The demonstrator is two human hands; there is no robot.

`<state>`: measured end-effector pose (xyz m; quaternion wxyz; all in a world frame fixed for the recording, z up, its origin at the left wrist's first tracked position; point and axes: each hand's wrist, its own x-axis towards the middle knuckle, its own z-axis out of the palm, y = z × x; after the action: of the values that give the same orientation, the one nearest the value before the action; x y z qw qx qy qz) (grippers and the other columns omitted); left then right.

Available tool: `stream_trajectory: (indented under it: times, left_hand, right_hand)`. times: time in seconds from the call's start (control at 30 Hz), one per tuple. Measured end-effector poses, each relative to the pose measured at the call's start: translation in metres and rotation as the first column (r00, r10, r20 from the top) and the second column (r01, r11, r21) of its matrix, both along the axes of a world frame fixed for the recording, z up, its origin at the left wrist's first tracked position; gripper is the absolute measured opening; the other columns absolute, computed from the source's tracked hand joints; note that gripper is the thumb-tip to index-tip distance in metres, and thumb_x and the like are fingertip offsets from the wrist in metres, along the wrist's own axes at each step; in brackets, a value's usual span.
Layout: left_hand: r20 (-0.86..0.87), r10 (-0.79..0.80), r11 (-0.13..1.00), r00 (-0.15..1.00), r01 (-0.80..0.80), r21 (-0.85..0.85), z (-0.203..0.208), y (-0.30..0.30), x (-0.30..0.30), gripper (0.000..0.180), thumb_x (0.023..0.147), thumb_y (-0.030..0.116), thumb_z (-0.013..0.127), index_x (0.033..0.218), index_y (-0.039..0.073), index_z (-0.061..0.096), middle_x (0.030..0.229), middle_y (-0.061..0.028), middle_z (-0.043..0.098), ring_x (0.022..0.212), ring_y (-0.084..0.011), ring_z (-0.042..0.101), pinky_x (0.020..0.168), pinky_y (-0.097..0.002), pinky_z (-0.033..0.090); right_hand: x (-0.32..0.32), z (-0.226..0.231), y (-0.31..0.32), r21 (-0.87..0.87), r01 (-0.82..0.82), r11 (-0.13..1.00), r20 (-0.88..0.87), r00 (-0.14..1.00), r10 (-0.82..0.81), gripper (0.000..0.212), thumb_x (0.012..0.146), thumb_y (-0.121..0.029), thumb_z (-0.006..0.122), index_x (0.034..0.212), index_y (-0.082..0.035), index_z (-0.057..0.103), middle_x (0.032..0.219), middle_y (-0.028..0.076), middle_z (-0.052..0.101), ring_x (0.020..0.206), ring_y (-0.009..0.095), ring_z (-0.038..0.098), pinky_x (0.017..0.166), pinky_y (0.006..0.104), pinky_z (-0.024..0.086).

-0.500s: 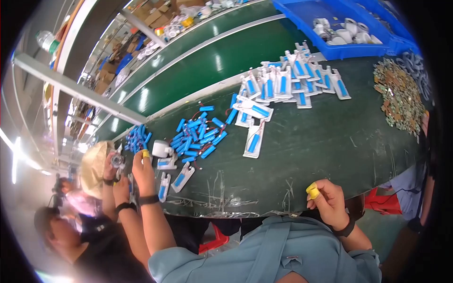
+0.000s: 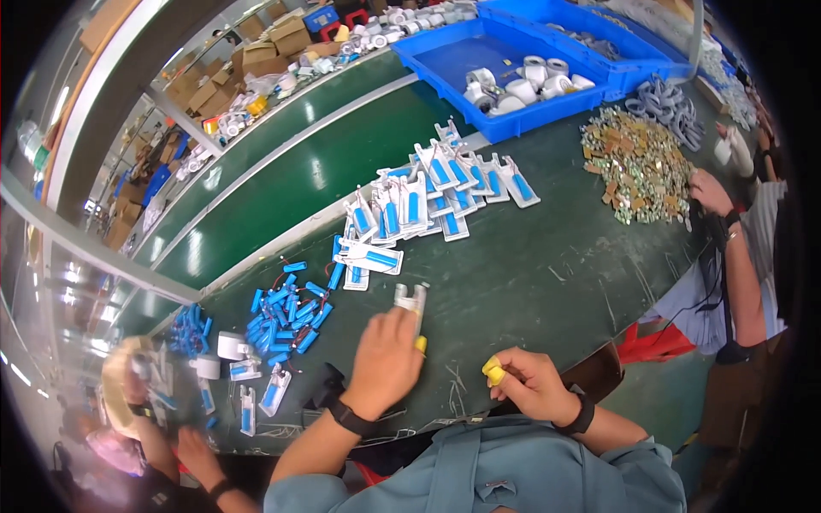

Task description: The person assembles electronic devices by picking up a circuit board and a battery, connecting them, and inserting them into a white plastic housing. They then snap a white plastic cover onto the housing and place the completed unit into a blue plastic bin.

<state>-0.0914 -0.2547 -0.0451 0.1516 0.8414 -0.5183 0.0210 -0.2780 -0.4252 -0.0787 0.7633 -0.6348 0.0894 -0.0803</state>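
Note:
My left hand (image 2: 386, 359), a black band on its wrist and a yellow cover on one finger, is closed over a white plastic housing (image 2: 410, 297). The housing's forked end shows beyond my fingers; the rest is hidden beneath them. To the right, above the table's near edge, my right hand (image 2: 534, 386) has thumb and fingers pinched together, with yellow finger covers (image 2: 493, 370) at the tips. Whether anything small sits in that pinch cannot be seen. Beyond my left hand lies a pile of white housings fitted with blue cells (image 2: 415, 205). Loose blue cells with wires (image 2: 286, 312) lie to its left.
Blue trays (image 2: 505, 124) at the back hold white round parts. Small circuit boards (image 2: 637, 167) are heaped at right beside grey rings (image 2: 667, 111). A co-worker's hand (image 2: 711, 192) touches that heap; another co-worker's hand (image 2: 201, 462) is at lower left. A green conveyor (image 2: 291, 179) runs behind.
My left hand has come right from beside the loose cells and taken hold of the white housing. The view has turned right; my right hand remains pinched near the table edge.

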Motion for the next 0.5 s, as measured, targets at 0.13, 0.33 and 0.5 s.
stream_trajectory:
  times: [0.13, 0.33, 0.5]
  left_hand:
    - [-0.152, -0.155, 0.988, 0.976, 0.155, -0.014, 0.014, 0.001, -0.026, 0.044, 0.071, 0.003, 0.062, 0.114, 0.002, 0.054, 0.118, -0.016, 0.052, 0.106, -0.0374, 0.051, 0.093, -0.0433, 0.044]
    - [-0.136, -0.071, 0.997, 0.988, 0.066, -0.042, 0.014, 0.025, -0.016, 0.037, 0.071, 0.0, 0.061, 0.108, 0.002, 0.058, 0.113, -0.0145, 0.056, 0.108, -0.0379, 0.053, 0.093, -0.043, 0.044]
    - [-0.029, 0.052, 0.99, 0.998, -0.056, -0.132, 0.009, 0.029, -0.007, 0.037, 0.072, 0.0, 0.061, 0.108, -0.001, 0.056, 0.114, -0.0167, 0.057, 0.109, -0.0382, 0.053, 0.095, -0.0456, 0.042]
  right_hand:
    - [0.005, 0.003, -0.004, -0.055, -0.019, 0.998, -0.03, 0.999, 0.018, 0.016, 0.092, -0.003, 0.056, 0.107, 0.002, 0.058, 0.083, 0.005, 0.065, 0.07, 0.008, 0.064, 0.062, 0.0216, 0.052]
    - [0.002, 0.002, -0.01, -0.204, -0.091, 0.975, 0.056, 0.993, 0.104, 0.018, 0.091, 0.001, 0.054, 0.108, 0.002, 0.059, 0.088, 0.006, 0.065, 0.074, 0.009, 0.065, 0.066, 0.0234, 0.053]
    - [0.001, 0.001, -0.004, -0.157, -0.072, 0.985, 0.049, 0.996, 0.08, 0.016, 0.091, -0.006, 0.057, 0.106, -0.001, 0.059, 0.081, 0.006, 0.066, 0.068, 0.011, 0.064, 0.06, 0.0255, 0.05]
